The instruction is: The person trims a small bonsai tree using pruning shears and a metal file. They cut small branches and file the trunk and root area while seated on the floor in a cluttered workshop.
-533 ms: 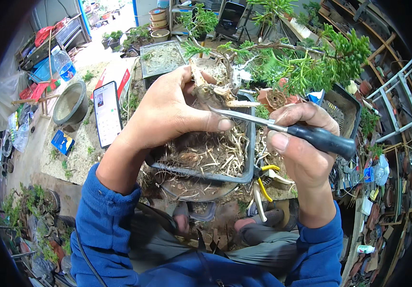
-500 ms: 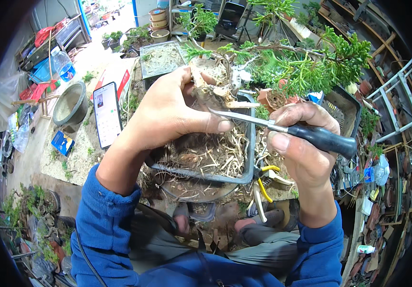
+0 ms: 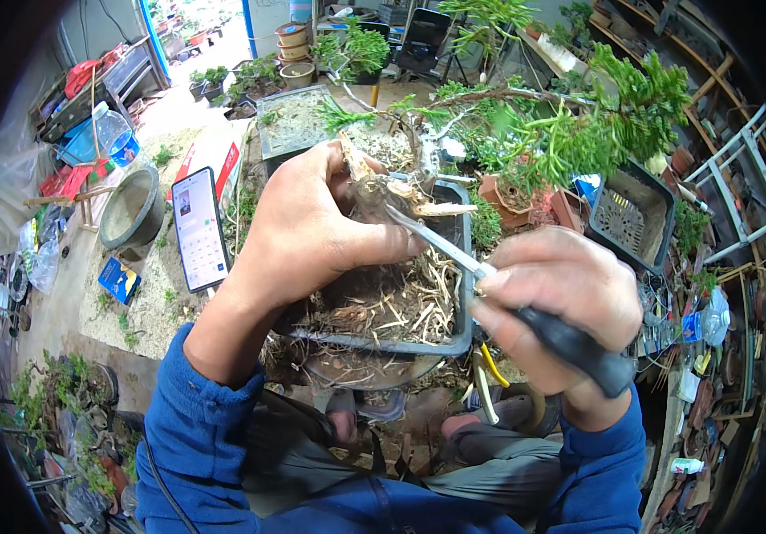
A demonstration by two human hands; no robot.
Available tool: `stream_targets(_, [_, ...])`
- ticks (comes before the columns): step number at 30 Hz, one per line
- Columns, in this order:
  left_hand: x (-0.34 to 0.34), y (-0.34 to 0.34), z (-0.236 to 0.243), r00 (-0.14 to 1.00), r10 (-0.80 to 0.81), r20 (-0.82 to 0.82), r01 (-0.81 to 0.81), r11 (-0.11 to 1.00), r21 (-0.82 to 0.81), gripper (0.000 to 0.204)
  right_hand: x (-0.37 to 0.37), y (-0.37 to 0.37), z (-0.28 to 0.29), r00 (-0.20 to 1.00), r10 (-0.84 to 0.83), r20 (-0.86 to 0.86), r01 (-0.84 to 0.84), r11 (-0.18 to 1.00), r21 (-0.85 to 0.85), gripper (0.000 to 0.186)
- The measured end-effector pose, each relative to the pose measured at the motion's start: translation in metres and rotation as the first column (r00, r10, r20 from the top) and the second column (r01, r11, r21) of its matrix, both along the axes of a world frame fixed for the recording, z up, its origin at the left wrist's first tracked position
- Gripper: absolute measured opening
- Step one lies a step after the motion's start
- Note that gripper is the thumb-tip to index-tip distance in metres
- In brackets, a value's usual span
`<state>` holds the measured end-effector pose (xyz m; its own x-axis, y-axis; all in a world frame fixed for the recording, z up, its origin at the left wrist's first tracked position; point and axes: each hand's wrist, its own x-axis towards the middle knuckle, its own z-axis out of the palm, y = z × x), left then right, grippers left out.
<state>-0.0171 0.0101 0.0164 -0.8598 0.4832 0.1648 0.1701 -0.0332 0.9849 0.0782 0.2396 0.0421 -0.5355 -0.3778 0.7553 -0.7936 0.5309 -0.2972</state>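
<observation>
Gnarled tan-brown wood stump w/ pale splintered ends [image 3: 374, 189] is up over the far part of a black rectangular plastic tray [image 3: 465, 311], held in the L hand [image 3: 312, 214]: fingers behind, thumb across the near side. R hand [image 3: 561, 307], a bit blurred, is closed round the black handle of a slim tool w/ narrow silver metal blade [image 3: 441, 246]; tip's at the stump's lower side, just above L thumb, can't tell if it's cutting in. Tray has dark soil + lots of pale wood slivers. Green scaly-leaved foliage on thin brown branches [image 3: 614, 125] spreads behind stump & off to R; can't tell if joined. Yellow curved tool handle [image 3: 493, 365] nr tray's R corner. L of tray: white-screened phone [image 3: 198, 227], then round grey pot [image 3: 132, 209], small blue box [image 3: 119, 280], clear plastic bottle w/ blue label [image 3: 116, 133]. Far R: 1 black slotted basket [image 3: 620, 227].
</observation>
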Motion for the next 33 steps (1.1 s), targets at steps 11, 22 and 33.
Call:
stream_targets(11, [0.005,-0.001,-0.004,0.992,0.076,-0.103,-0.091,0.984,-0.153,0.067,0.013,0.012,-0.023,0.858,0.220,0.464,0.161,0.743,-0.649,0.024])
stream_targets(22, [0.004,0.004,-0.007,0.992,0.126,-0.007,-0.126,0.991,-0.047,0.050,0.008,0.003,-0.032,0.997,-0.049,-0.061,0.045,0.996,-0.072,0.024])
stream_targets(33, [0.004,0.001,-0.014,0.988,0.126,-0.093,-0.138,0.982,-0.131,0.073,0.020,0.001,-0.044,0.933,0.147,0.330,0.082,0.805,-0.588,0.025])
